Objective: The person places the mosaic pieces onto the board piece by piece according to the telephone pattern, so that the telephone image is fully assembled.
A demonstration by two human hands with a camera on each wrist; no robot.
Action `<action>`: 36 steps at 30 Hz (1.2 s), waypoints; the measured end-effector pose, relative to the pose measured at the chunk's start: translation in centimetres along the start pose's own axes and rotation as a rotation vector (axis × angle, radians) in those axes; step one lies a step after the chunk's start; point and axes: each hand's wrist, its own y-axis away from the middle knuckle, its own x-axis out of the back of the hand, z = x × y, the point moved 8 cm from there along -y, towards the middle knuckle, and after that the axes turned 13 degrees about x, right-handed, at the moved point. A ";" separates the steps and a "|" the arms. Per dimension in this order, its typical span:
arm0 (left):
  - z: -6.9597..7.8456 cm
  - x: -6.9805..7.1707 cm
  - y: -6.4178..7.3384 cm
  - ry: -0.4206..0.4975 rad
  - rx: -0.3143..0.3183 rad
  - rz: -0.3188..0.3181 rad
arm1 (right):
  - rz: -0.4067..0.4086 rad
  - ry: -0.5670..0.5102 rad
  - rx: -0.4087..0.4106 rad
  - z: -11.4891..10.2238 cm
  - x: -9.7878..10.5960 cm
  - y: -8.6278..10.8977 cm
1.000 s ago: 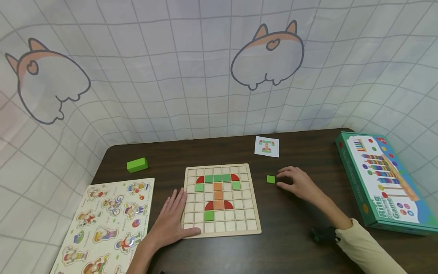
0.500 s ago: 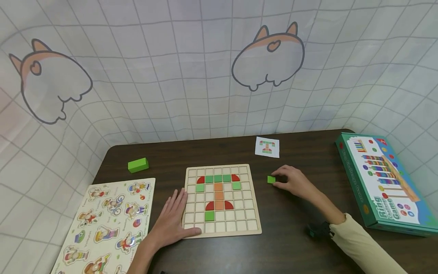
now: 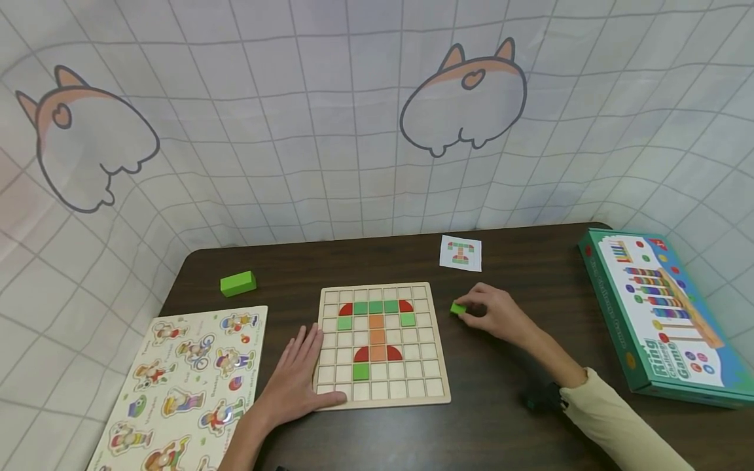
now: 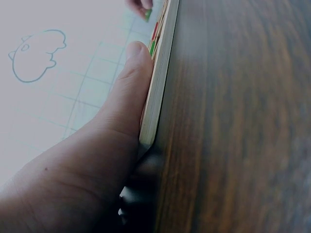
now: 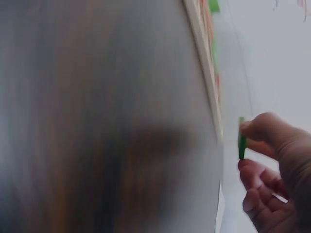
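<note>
My right hand (image 3: 497, 315) pinches a small green square tile (image 3: 457, 308) between thumb and fingers, right of the wooden grid board (image 3: 412, 390). In the right wrist view the tile (image 5: 241, 138) appears edge-on at the fingertips. Fingers straight, my left hand (image 3: 294, 379) rests along the board's left edge, its thumb lying on the lower left corner. The left wrist view shows that thumb (image 4: 127, 80) against the board's rim (image 4: 156, 104). Red quarter-round pieces (image 3: 393, 354), orange squares (image 3: 377, 337) and green squares (image 3: 360, 371) sit in the grid's cells.
Behind the board lies a pattern card (image 3: 461, 253). A green block (image 3: 238, 283) stands at back left, above a picture puzzle board (image 3: 182, 386). A game box (image 3: 665, 320) lies at the right. A patterned curtain (image 3: 353, 131) hangs behind the table.
My right hand first reached toward the green tile on the table, then took hold of it. It has now lifted the tile and moved slightly left. The left hand stays put.
</note>
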 end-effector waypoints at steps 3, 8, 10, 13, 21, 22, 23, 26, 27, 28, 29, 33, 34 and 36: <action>0.0 0.0 0.1 0.001 -0.004 0.000 | 0.056 -0.043 0.173 -3.6 -0.6 -0.6; 0.1 0.2 0.1 0.008 -0.007 0.007 | -0.019 -0.056 0.381 -9.9 -3.0 -1.9; 0.1 0.3 0.1 0.007 -0.008 0.011 | -0.067 -0.035 0.436 -11.9 -4.2 -2.5; 0.2 0.3 0.1 0.002 -0.008 0.014 | -0.122 0.000 0.509 -14.0 -5.9 -3.1; 0.2 0.1 0.1 -0.005 -0.006 -0.007 | -0.142 0.069 0.556 -15.5 -7.9 -4.0; 0.2 0.1 0.1 -0.006 -0.007 -0.006 | -0.141 0.079 0.550 -15.5 -7.9 -4.0; 0.2 0.1 0.1 -0.007 -0.008 -0.004 | -0.142 0.087 0.545 -15.5 -7.9 -4.1; 0.1 0.2 0.1 -0.009 -0.010 0.003 | -0.146 0.091 0.531 -15.4 -7.9 -4.2; 0.1 0.2 0.1 -0.009 -0.011 0.006 | -0.149 0.090 0.528 -15.4 -7.9 -4.2; 0.1 0.2 0.2 -0.009 -0.011 0.007 | -0.153 0.091 0.527 -15.4 -7.9 -4.3; 0.1 0.2 0.2 -0.006 -0.011 0.008 | -0.158 0.089 0.525 -15.4 -7.9 -4.3; 0.0 0.1 0.1 -0.006 -0.009 0.003 | -0.170 0.086 0.522 -15.4 -8.0 -4.4; 0.0 0.1 0.1 -0.006 -0.008 0.002 | -0.173 0.086 0.520 -15.4 -8.1 -4.4; 0.0 0.1 0.1 -0.006 -0.008 0.002 | -0.179 0.087 0.519 -15.3 -8.1 -4.4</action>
